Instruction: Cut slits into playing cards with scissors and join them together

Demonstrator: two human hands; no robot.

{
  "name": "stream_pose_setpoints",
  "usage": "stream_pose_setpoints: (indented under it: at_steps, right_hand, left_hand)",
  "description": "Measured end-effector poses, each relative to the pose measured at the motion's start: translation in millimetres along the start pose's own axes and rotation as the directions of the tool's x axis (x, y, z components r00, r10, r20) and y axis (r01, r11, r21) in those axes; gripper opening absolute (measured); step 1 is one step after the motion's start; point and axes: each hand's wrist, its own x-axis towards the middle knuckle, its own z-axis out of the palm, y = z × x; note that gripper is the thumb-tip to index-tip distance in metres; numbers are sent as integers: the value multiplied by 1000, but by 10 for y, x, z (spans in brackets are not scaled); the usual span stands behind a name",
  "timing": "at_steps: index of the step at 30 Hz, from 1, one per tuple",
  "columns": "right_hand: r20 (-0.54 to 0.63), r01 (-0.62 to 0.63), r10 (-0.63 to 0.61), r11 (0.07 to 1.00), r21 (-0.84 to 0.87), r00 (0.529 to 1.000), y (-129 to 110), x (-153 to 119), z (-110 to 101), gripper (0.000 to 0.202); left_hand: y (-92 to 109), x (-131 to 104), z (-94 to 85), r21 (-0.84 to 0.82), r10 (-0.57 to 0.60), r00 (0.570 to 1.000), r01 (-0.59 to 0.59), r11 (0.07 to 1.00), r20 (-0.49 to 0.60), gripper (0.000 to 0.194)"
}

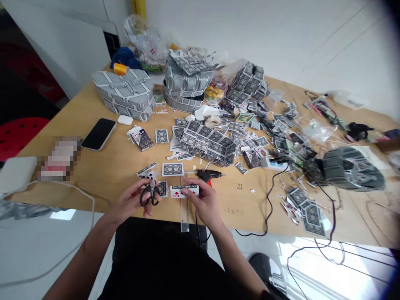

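My left hand (pixel 137 196) is closed around a pair of black-handled scissors (pixel 151 192), its blades pointing away from me. In my right hand (pixel 204 202) a playing card (pixel 184 191) is pinched between thumb and fingers, with red diamonds showing and a dark patterned strip along its top. Beneath that card a clear ruler (pixel 185 216) lies on the table, reaching past the front edge. A face-down card (pixel 173 169) rests just beyond my hands, and another face-down card (pixel 163 188) is beside the scissors. The black glue gun (pixel 209 175) lies close to my right fingers.
Card-covered boxes (pixel 125 96) and a long folded card piece (pixel 208 143) stand farther back. Loose cards and scraps (pixel 281 125) crowd the right. A phone (pixel 98 133) lies at left. A black cable (pixel 269 200) crosses the table and hangs over the front edge.
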Motion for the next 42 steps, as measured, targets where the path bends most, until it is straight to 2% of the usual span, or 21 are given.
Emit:
stream_pose_setpoints:
  at_steps: [5,9,13,15,18,20,25,29,35,42]
  right_hand:
    - [-16,-138,145,968,211,989,7,84,37,54]
    - [-17,-197,219,905,377,975,54,134,83,46]
    - [-32,-198,271,773,603,962,82,180,162,36]
    - [-3,-213,299,686,695,954,77,201,194,34]
    - [53,-267,356,585,766,933,68,234,218,34]
    - [59,-282,384,556,782,921,64,255,225,33]
    - [112,-334,406,531,778,907,39,279,249,36]
    - [153,-360,394,532,766,906,40,259,269,42]
    - [92,-310,357,623,718,930,113,207,299,51]
    - [114,-314,329,658,684,937,207,164,390,35]
  left_hand:
    - [-62,27,39,-49,-9,1000,9,999,5,50]
    - [-150,32,-19,-17,-8,999,9,1000,51,65]
    - [-238,35,-111,3,42,987,-43,999,154,66]
    - [-261,32,-132,-26,83,976,-79,997,203,64]
    - [-257,28,-135,-99,130,966,-110,989,225,63]
    - [-244,31,-133,-121,133,964,-108,987,231,62]
    - [-227,49,-139,-50,60,959,-48,998,278,49]
    - [-198,61,-121,-17,54,962,-51,999,267,51]
    - [-161,65,-95,12,47,968,-51,999,246,46]
    - [-183,38,-140,111,-5,977,-20,994,215,45]
